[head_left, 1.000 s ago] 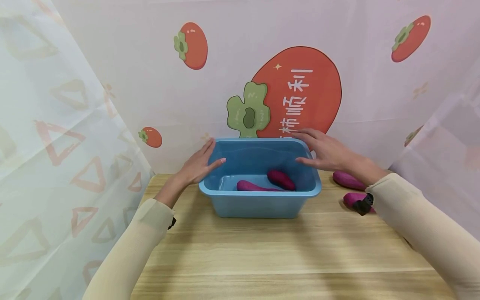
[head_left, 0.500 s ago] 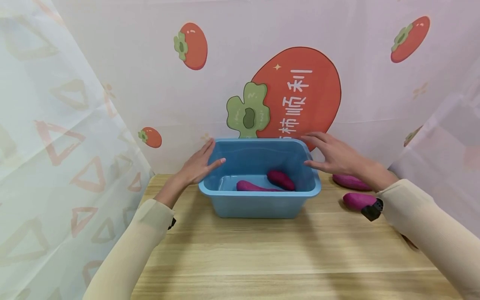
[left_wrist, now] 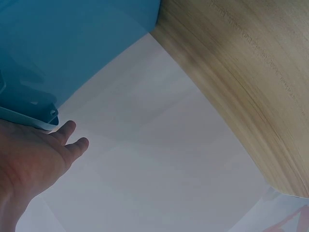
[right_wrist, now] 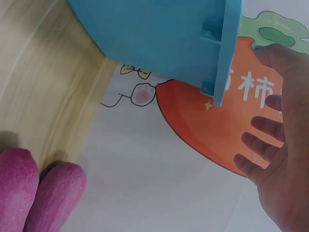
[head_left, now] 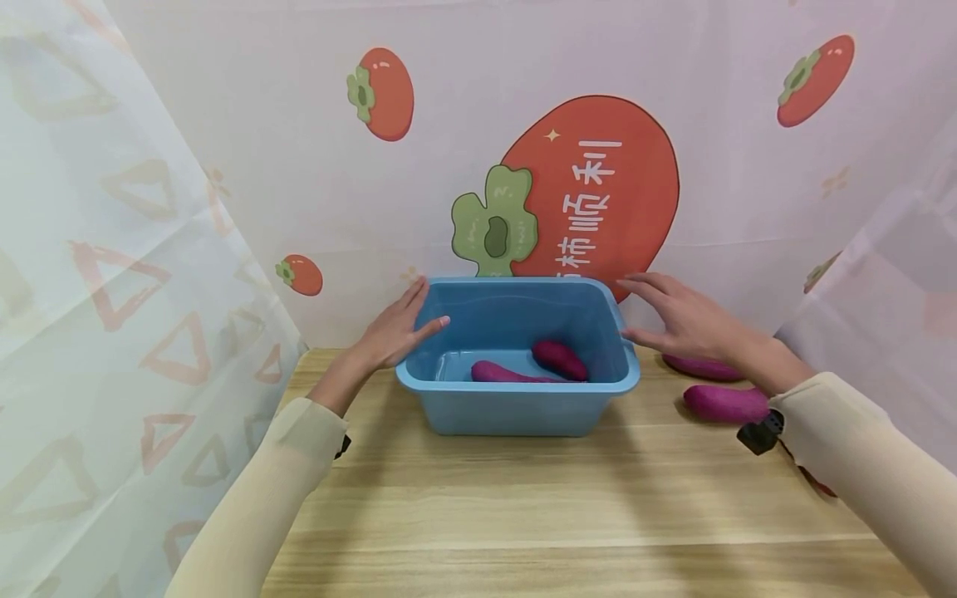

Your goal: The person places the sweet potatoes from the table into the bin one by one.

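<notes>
A light-blue plastic basin stands on the wooden table near the back wall. Inside it lie two purple sweet potatoes; one is at the right, the other partly hidden by the front wall. My left hand rests on the basin's left rim, fingers straight, thumb pointing over the inside. Just beyond the right rim hovers my right hand, fingers spread and holding nothing; the right wrist view shows it apart from the rim. Two more sweet potatoes, one in front and one behind, lie below my right forearm.
A reddish-brown thing, mostly hidden by my right sleeve, lies on the table's right side. White cloth printed with persimmons encloses the table at the back and both sides.
My right hand has moved right, away from over the basin's right rim to just outside it. The left hand, the basin and the sweet potatoes have stayed in place.
</notes>
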`<state>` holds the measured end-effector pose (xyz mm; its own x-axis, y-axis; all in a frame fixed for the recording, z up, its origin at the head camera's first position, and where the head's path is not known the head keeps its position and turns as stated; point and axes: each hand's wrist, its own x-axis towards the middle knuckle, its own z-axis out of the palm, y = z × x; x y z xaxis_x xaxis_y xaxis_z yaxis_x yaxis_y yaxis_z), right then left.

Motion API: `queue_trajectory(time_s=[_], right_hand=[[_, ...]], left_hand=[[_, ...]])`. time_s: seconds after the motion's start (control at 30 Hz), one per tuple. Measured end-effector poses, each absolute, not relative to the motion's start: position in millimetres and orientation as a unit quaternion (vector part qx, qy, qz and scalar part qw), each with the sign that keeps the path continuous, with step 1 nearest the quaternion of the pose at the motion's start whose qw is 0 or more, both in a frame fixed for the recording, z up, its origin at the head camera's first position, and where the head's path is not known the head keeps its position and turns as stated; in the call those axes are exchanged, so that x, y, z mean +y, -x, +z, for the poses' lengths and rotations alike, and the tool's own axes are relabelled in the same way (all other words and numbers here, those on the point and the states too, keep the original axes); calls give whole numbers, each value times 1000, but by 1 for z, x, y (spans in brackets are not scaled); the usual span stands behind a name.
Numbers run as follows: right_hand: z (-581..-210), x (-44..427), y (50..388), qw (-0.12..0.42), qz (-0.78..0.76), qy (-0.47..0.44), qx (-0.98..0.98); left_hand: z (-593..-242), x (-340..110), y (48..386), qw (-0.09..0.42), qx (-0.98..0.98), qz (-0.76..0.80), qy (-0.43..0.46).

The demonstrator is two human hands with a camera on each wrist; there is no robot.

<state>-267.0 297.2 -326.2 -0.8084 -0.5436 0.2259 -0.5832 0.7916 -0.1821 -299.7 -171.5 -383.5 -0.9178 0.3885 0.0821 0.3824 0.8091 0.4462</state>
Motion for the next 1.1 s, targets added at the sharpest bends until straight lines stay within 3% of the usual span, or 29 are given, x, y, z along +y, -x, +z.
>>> queue_trajectory(time_s=[0.63,1.1], right_hand=[[-341,330,255,121,129,-307,-935],[-355,349,249,114,132,-289,-941]], left_hand=[[-385,-172,300,5,950,233,-206],[-384,-172,300,7,951,232,-204]])
